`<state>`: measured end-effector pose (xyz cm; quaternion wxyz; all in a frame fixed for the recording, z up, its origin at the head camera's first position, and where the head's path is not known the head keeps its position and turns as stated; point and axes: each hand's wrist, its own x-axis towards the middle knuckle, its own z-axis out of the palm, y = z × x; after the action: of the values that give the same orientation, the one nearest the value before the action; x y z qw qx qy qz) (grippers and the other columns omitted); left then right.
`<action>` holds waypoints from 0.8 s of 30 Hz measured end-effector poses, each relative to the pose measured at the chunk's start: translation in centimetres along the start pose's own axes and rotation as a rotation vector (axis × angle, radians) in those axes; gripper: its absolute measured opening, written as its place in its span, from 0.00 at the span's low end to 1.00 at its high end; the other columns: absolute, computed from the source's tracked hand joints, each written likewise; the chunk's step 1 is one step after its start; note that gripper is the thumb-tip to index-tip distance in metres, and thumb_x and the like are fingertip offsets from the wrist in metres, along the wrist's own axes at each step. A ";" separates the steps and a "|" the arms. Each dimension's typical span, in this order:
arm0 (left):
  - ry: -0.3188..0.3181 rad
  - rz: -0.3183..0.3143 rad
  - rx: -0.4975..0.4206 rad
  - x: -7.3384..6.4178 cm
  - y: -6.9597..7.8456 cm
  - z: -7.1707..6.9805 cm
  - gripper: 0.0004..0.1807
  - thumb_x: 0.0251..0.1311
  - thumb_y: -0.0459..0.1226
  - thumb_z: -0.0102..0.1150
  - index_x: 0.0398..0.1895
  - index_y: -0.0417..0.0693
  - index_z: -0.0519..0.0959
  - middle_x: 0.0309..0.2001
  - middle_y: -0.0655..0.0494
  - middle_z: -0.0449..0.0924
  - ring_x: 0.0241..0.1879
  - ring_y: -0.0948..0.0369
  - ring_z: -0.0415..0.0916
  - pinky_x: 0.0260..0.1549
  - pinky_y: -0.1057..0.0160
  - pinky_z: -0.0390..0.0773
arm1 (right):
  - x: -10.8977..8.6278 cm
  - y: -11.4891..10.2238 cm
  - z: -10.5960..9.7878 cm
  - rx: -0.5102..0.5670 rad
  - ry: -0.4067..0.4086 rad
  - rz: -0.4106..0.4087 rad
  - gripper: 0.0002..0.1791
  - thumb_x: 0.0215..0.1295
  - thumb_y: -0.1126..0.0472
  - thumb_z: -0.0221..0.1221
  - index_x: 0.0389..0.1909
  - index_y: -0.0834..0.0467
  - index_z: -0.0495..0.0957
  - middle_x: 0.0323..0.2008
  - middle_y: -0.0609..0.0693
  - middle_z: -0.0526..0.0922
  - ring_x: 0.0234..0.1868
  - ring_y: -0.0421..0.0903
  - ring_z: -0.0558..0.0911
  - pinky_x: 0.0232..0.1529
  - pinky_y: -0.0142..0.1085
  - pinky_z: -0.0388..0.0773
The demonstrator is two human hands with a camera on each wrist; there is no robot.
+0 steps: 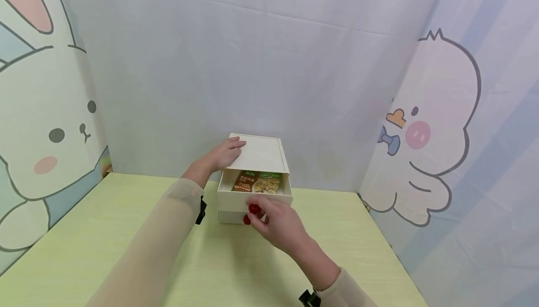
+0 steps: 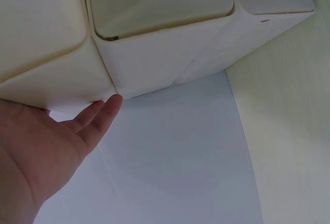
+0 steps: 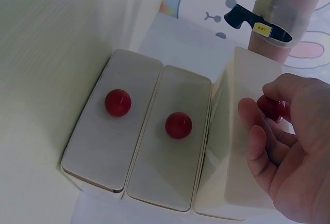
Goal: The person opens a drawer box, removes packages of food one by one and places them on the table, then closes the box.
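Note:
A small white drawer cabinet (image 1: 263, 153) stands against the back curtain. Its top drawer (image 1: 232, 201) is pulled out, and a brown and green food packet (image 1: 256, 182) lies inside. My right hand (image 1: 281, 222) pinches the red round knob (image 3: 270, 108) of that drawer between thumb and fingers. Below it, the middle drawer (image 3: 167, 167) and bottom drawer (image 3: 95, 146) are closed, each with a red knob. My left hand (image 1: 227, 153) rests on the cabinet's top at its left edge, fingers extended; the left wrist view shows its fingertips along the cabinet's surface.
The cabinet stands on a pale yellow-green table (image 1: 337, 232). Behind it hangs a pale curtain (image 1: 269, 63), with a cartoon rabbit (image 1: 38, 148) on the left and a cartoon chick (image 1: 442, 87) on the right. Each wrist carries a black strap mount (image 1: 310, 298).

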<state>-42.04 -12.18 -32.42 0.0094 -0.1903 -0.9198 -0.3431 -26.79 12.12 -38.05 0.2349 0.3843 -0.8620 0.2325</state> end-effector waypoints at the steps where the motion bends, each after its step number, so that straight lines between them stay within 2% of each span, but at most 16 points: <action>1: -0.001 0.001 0.002 0.0 0.0 0.0 0.32 0.89 0.44 0.28 0.89 0.45 0.58 0.91 0.41 0.43 0.90 0.39 0.37 0.87 0.35 0.44 | 0.0 0.0 0.0 0.002 0.001 -0.001 0.13 0.72 0.63 0.71 0.54 0.51 0.85 0.36 0.41 0.91 0.33 0.33 0.87 0.32 0.22 0.81; 24: 0.002 -0.015 0.007 0.0 0.1 0.0 0.31 0.89 0.44 0.30 0.89 0.46 0.58 0.91 0.42 0.43 0.90 0.39 0.37 0.88 0.36 0.44 | -0.6 -0.5 -0.1 0.020 0.010 -0.005 0.13 0.72 0.63 0.71 0.54 0.51 0.85 0.37 0.39 0.91 0.34 0.32 0.87 0.33 0.20 0.80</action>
<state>-42.01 -12.13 -32.38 0.0085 -0.1831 -0.9223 -0.3403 -26.05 12.23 -38.20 0.2358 0.3876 -0.8576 0.2424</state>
